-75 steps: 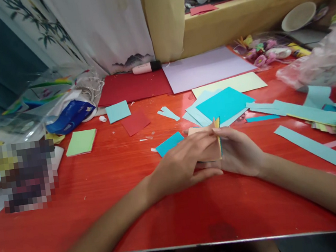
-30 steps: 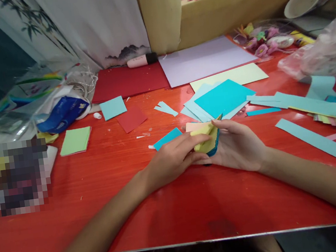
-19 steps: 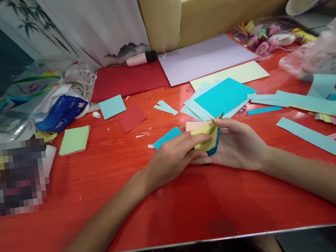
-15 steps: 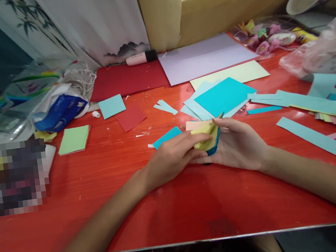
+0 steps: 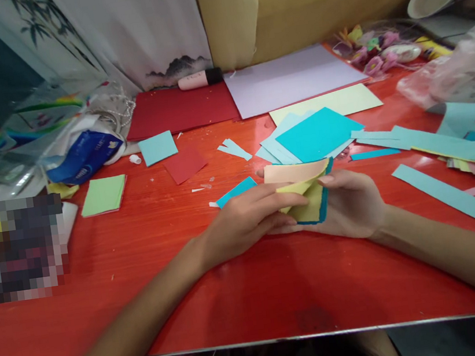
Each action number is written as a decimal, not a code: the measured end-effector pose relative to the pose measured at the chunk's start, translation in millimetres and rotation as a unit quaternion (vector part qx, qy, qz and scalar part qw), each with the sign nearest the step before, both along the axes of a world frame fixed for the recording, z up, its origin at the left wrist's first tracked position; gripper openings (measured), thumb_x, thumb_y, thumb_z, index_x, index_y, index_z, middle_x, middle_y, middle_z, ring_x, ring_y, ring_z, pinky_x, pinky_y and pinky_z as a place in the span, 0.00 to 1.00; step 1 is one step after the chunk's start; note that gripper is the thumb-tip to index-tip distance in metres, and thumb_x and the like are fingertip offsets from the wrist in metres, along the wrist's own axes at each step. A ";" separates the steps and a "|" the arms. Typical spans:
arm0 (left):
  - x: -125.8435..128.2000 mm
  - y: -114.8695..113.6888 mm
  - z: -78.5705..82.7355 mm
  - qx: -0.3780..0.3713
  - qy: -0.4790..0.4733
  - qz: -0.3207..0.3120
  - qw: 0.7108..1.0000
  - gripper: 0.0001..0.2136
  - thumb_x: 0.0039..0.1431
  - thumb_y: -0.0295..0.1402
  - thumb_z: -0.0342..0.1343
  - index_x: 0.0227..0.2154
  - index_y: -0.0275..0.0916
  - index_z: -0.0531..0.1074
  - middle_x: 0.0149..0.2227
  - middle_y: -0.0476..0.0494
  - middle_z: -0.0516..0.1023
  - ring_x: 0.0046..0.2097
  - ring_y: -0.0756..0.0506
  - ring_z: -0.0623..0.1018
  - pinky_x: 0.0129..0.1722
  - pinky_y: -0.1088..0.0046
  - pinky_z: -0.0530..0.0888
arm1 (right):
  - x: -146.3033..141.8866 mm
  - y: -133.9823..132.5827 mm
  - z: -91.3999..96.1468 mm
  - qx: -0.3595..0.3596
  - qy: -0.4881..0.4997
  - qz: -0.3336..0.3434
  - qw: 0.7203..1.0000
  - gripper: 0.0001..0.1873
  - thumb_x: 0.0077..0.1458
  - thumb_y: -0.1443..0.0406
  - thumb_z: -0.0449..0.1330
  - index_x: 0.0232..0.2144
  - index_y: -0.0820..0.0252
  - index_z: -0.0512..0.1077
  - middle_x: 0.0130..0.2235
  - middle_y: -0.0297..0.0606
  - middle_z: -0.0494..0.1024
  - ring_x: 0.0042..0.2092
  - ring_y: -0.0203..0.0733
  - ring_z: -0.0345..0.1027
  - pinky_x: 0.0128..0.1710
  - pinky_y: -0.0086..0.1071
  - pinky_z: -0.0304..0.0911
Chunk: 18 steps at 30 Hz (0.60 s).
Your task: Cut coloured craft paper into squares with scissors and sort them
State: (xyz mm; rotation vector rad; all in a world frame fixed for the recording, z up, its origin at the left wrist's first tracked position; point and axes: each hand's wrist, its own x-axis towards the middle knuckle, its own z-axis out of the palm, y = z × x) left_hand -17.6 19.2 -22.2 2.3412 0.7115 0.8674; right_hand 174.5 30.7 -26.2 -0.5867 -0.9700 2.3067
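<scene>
Both hands hold a small booklet [image 5: 311, 206] with yellow and peach pages and a dark teal edge, just above the red table [image 5: 244, 294]. With its fingers pressed on the yellow pages, my left hand [image 5: 251, 214] grips the booklet from the left. My right hand [image 5: 352, 203] supports it from the right and beneath, its thumb on the top right corner. One yellow page is lifted and curved away from the rest. Close behind my left hand lies a blue paper piece [image 5: 237, 190].
Bright blue sheets [image 5: 317, 132] lie beyond the hands. Pale blue strips [image 5: 445, 194] are at right, a green paper stack [image 5: 104, 195] at left. Farther back are dark red sheets [image 5: 180, 109], a lavender sheet [image 5: 294, 77] and a capped marker [image 5: 198, 79].
The booklet has been opened flatter and tipped to the right, so more of its yellow page and teal edge shows. My right thumb has shifted slightly right and down.
</scene>
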 end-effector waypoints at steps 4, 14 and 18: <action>1.1 -0.6 -2.0 0.017 0.010 0.006 1.000 0.10 0.60 0.31 0.51 0.43 0.36 0.71 0.44 0.40 0.74 0.45 0.48 0.74 0.44 0.75 0.71 | 0.4 0.6 -0.3 0.006 -0.011 -0.007 1.000 0.13 0.49 0.61 0.51 0.39 0.57 0.67 0.40 0.36 0.74 0.43 0.43 0.67 0.41 0.41 0.63; 6.7 -5.1 -3.8 0.044 0.011 0.038 0.998 0.08 0.59 0.33 0.53 0.39 0.37 0.69 0.42 0.41 0.75 0.45 0.48 0.74 0.43 0.73 0.71 | -4.1 -0.2 2.2 -0.046 0.101 0.017 0.994 0.07 0.50 0.68 0.51 0.31 0.60 0.69 0.34 0.34 0.75 0.30 0.33 0.62 0.32 0.31 0.61; 5.9 -4.4 -1.6 0.045 0.001 0.034 0.998 0.06 0.59 0.33 0.53 0.38 0.38 0.69 0.41 0.44 0.76 0.43 0.49 0.75 0.41 0.76 0.72 | -2.9 -1.2 3.2 -0.069 0.105 0.024 0.992 0.08 0.51 0.68 0.51 0.33 0.60 0.69 0.34 0.34 0.75 0.31 0.35 0.64 0.38 0.34 0.63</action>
